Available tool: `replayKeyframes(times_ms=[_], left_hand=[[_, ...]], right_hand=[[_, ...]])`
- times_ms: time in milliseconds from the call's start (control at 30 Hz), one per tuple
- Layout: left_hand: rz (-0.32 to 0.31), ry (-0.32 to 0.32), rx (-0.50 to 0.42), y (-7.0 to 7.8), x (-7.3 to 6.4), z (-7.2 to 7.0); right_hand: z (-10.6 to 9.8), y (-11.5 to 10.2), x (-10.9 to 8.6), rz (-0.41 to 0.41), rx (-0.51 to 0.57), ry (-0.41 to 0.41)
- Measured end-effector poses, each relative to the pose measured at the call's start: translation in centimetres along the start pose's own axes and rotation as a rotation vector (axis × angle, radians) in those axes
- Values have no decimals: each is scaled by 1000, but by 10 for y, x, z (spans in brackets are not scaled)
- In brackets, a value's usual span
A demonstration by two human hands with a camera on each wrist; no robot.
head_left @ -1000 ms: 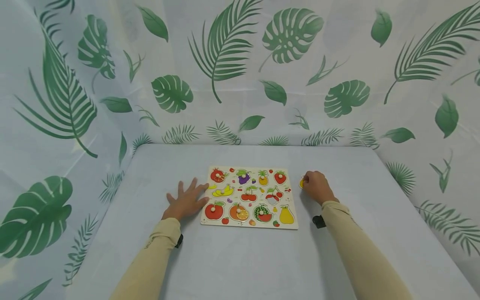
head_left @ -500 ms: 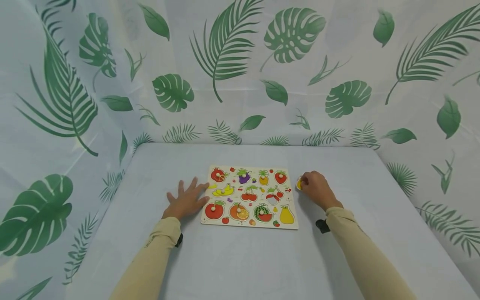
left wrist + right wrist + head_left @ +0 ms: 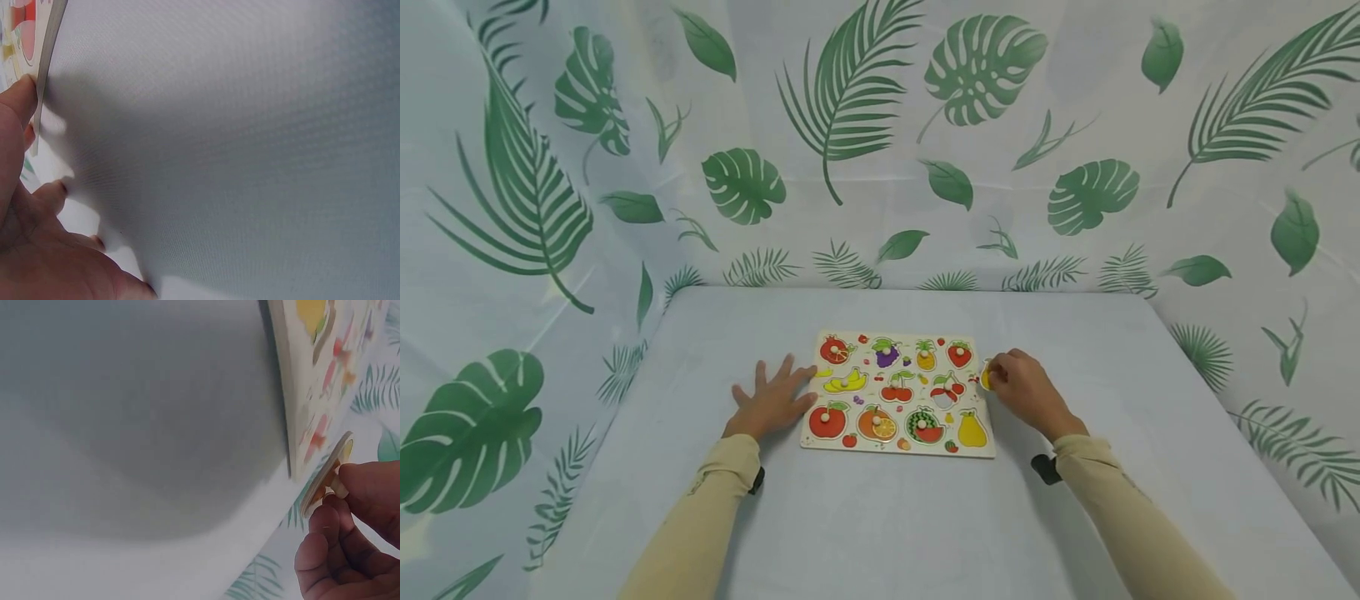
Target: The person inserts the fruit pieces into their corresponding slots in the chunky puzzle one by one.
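A wooden fruit puzzle board lies flat on the table, most of its fruit pieces carrying small knobs. The pear shape at its front right shows yellow with no knob. My left hand is spread on the table, its nearest fingertips at the board's left edge. In the left wrist view, one fingertip overlaps that edge. My right hand pinches a yellow puzzle piece by its knob, beside the board's right edge. The right wrist view shows this knobbed piece tilted, thumb and fingers around the knob.
A pale cloth covers the table. Behind and along the sides hang white curtains printed with green leaves. A dark wrist device sits under the right sleeve.
My right hand has moved left and slightly nearer with the yellow puzzle piece, from beside the board to its right edge. The left hand and the board stay put.
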State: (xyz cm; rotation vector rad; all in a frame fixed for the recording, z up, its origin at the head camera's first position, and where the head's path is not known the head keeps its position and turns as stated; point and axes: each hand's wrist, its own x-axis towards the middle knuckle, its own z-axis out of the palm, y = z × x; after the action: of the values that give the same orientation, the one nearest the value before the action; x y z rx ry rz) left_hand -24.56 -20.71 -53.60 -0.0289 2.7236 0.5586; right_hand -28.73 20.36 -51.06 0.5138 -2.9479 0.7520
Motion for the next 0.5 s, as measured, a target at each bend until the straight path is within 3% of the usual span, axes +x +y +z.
replayKeyframes(times_ms=[500], left_hand=[[4,1,2,-2,2,1]], right_hand=[[17,-23,-28,-82,10,-54]])
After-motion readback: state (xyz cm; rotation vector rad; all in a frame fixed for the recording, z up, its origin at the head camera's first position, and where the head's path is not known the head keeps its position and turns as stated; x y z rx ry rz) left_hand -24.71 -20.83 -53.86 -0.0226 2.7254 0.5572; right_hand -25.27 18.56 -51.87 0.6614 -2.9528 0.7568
